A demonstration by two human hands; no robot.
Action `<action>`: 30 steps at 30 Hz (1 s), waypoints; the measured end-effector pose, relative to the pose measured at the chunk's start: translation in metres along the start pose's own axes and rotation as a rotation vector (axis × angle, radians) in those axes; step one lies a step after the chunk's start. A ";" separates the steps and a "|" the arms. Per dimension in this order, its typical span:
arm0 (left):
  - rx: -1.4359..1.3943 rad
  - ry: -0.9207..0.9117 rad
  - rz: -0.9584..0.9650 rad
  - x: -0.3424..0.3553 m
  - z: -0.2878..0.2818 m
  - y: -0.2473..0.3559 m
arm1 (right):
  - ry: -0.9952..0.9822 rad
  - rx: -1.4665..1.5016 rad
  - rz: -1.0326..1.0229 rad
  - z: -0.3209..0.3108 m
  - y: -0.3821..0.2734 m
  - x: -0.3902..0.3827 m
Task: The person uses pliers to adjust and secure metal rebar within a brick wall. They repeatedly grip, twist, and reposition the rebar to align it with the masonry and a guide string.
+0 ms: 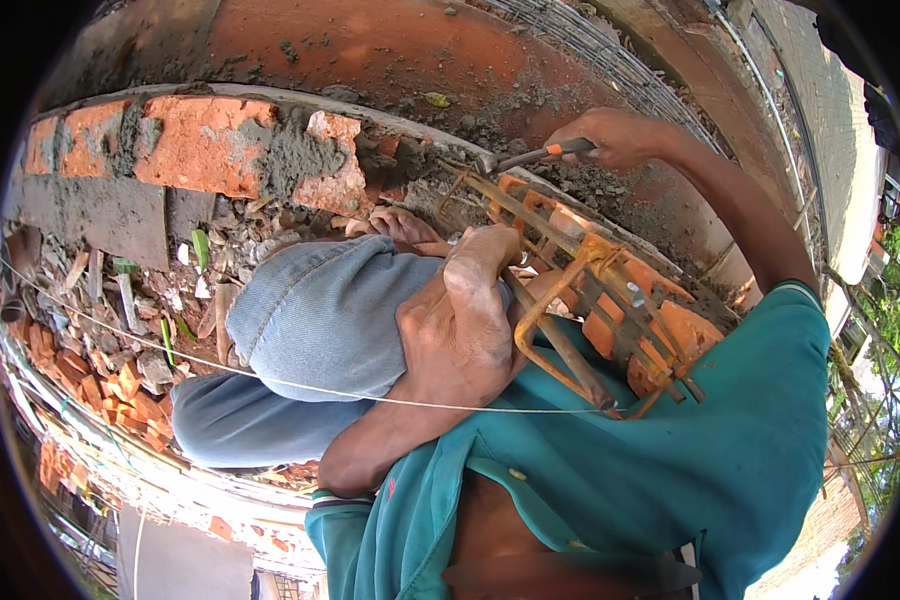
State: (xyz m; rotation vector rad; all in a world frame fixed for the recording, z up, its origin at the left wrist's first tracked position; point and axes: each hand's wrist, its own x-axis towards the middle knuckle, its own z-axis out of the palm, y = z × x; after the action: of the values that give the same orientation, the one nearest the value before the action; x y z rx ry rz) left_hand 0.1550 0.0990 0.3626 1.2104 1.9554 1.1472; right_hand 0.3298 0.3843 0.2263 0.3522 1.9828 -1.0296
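My right hand point(610, 138) is closed round the black and orange grip of a hammer point(530, 158), at the far side of a rusty rebar cage point(600, 255). The hammer's small head is by the cage's far left end. My left hand point(465, 300) curls at the near side of the cage, its fingers round a rusty bar; the fingertips are partly hidden. The cage has long bars with bent stirrups and slants down toward my chest. Orange bricks point(655, 280) show beneath and between its bars.
A low brick wall point(205, 145) with wet grey mortar runs off to the left. My jeans-covered knee point(320, 310) and a bare foot point(400, 225) are beside the cage. A white string point(270, 383) crosses over my left arm. Rubble and broken bricks point(120, 395) lie left; long steel bars point(610, 55) lie beyond.
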 end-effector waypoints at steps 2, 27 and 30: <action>0.004 0.019 0.014 0.002 -0.001 0.001 | 0.213 -0.166 -0.028 0.000 0.000 0.010; -0.082 -0.175 0.048 0.011 -0.009 -0.024 | 0.597 -0.899 -0.194 0.012 0.039 0.026; -0.163 -0.155 0.040 0.012 -0.005 -0.027 | 0.581 -0.935 -0.233 0.023 0.051 0.042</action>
State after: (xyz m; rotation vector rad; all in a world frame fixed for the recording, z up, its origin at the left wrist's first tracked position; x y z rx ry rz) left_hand 0.1348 0.1020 0.3411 1.2184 1.6969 1.1713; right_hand 0.3465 0.3925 0.1590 -0.1247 2.8201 -0.0142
